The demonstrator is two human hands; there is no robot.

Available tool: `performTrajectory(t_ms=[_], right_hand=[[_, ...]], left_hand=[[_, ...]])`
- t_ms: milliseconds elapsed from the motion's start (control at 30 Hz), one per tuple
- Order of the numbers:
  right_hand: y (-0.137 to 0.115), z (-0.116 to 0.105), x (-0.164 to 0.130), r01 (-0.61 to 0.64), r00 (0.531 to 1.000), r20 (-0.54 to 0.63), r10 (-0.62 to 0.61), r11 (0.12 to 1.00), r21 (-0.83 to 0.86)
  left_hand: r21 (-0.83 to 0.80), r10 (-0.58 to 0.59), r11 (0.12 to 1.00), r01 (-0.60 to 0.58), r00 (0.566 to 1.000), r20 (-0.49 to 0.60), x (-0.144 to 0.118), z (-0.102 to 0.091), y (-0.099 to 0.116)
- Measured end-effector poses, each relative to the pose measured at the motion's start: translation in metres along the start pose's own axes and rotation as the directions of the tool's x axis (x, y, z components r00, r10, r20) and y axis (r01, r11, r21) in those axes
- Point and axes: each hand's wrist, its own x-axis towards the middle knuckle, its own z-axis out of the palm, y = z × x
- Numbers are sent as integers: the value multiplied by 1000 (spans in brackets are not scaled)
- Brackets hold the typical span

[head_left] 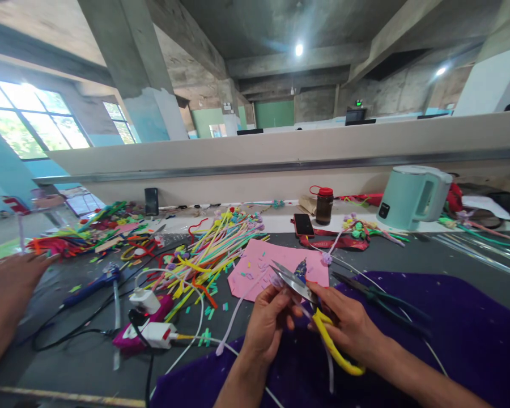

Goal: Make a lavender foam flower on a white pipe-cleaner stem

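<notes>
My right hand (348, 323) grips yellow-handled thread snips (318, 314) whose metal blades point up and left. My left hand (266, 323) pinches a small lilac pipe-cleaner piece (277, 281) right at the blade tips, with a pale pipe-cleaner stem (233, 320) trailing down to the left. Both hands hover over a purple cloth (450, 340), just in front of a pink paper sheet (255, 269).
A heap of coloured pipe cleaners (204, 249) lies left of the pink sheet. Green-handled pliers (378, 294), a blue glue gun (91, 286), a power strip with cables (148, 331), a phone (304, 225), a bottle (324, 205) and a kettle (412, 196) stand around. Another person's hand (12, 280) rests at far left.
</notes>
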Motion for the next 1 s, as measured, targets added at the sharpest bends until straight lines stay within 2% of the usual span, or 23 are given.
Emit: performTrajectory(t_ms=[133, 333, 467, 667, 767, 1000], right_hand=[[-1, -2, 1, -2, 1000, -12, 2, 1000, 18], [-12, -14, 4, -148, 988, -22, 150, 987, 56], [-16, -16, 3, -68, 998, -3, 68, 997, -23], [-6, -5, -2, 52, 998, -9, -56, 975, -216], [-3, -3, -3, 49, 999, 15, -47, 965, -258], [-5, -4, -1, 14, 1000, 12, -11, 973, -232]], left_hand=[[-13, 4, 1000, -4, 1000, -10, 0, -1, 1], [-34, -9, 999, 7, 998, -64, 1, -3, 2], [-101, -11, 995, 2, 996, -89, 2, -6, 0], [-144, 19, 989, -33, 995, -102, 4, -7, -5], [-126, 4, 992, -21, 991, -133, 5, -7, -5], [-76, 33, 996, -41, 994, -108, 3, -4, -1]])
